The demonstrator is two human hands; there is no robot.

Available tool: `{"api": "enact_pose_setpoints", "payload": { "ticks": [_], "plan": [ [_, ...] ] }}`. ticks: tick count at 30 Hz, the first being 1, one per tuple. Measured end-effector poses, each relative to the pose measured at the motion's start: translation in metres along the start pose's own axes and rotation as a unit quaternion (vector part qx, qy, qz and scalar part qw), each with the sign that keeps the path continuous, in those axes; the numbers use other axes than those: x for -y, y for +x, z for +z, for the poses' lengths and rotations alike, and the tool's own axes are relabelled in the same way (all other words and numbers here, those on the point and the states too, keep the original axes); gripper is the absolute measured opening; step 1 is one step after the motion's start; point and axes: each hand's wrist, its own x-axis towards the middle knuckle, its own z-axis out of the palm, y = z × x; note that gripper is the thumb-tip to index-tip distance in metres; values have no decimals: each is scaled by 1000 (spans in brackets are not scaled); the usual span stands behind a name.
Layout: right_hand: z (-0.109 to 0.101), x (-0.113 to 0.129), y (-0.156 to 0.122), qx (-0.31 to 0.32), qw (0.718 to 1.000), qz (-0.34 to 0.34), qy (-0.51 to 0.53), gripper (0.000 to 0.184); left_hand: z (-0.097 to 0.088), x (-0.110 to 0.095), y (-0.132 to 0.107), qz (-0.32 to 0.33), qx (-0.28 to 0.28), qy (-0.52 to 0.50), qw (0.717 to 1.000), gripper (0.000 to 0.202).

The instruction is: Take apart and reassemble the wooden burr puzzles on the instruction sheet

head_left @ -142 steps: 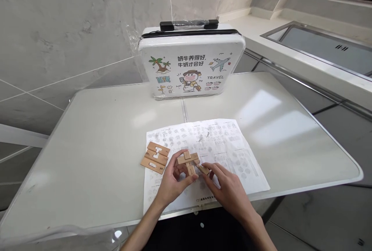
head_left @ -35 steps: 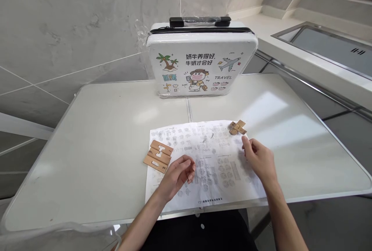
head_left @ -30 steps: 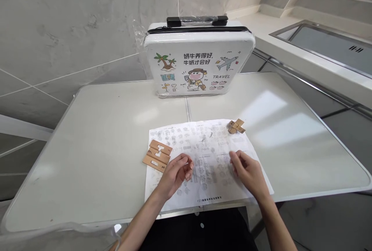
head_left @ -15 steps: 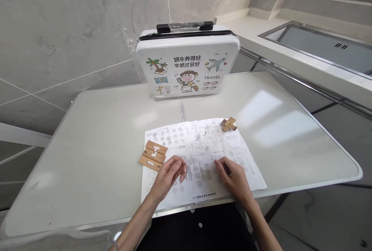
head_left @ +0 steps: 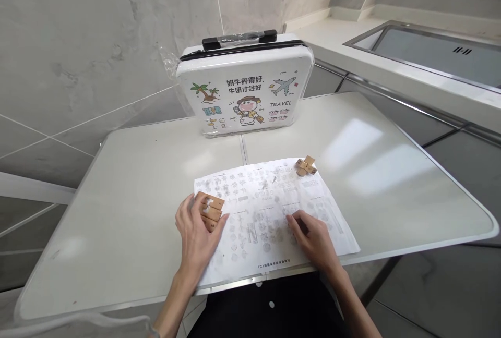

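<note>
My left hand (head_left: 197,240) reaches over the flat wooden puzzle pieces (head_left: 212,213), thumb at their right edge and fingers at their left. These pieces lie side by side, with cut-out slots and numbers on them, partly hidden by the hand. They rest at the left edge of a printed instruction sheet (head_left: 254,254). My right hand (head_left: 313,236) lies on the sheet's right half with its fingers curled in; nothing shows in it. Beyond it, at the sheet's far right corner, sits an interlocked wooden puzzle (head_left: 306,166).
A white hard-shell case (head_left: 245,87) with cartoon prints and clear plastic wrap stands at the back of the white folding table (head_left: 129,213). To the right is a counter (head_left: 332,40) with a sink (head_left: 426,51). A grey tiled wall rises behind.
My left hand has moved left from above the sheet onto the flat wooden pieces and taken hold around them. My right hand stays about where it was. The view has shifted slightly.
</note>
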Motion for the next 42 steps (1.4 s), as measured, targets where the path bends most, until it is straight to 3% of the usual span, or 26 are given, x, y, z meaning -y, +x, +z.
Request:
{"api": "enact_pose_setpoints", "payload": {
  "ticks": [7, 13, 20, 42],
  "plan": [
    [0, 0, 1, -5, 1000, -3, 14, 37, 7, 10, 6, -13, -1, 24, 1000, 86],
    [0, 1, 1, 0, 1000, -1, 23, 36, 10, 9, 8, -25, 5, 16, 1000, 79],
    [0, 3, 1, -6, 1000, 0, 20, 37, 14, 7, 8, -5, -36, 47, 998, 84],
    [-2, 3, 2, -5, 1000, 14, 24, 39, 13, -2, 6, -55, 18, 33, 998, 75]
  ]
}}
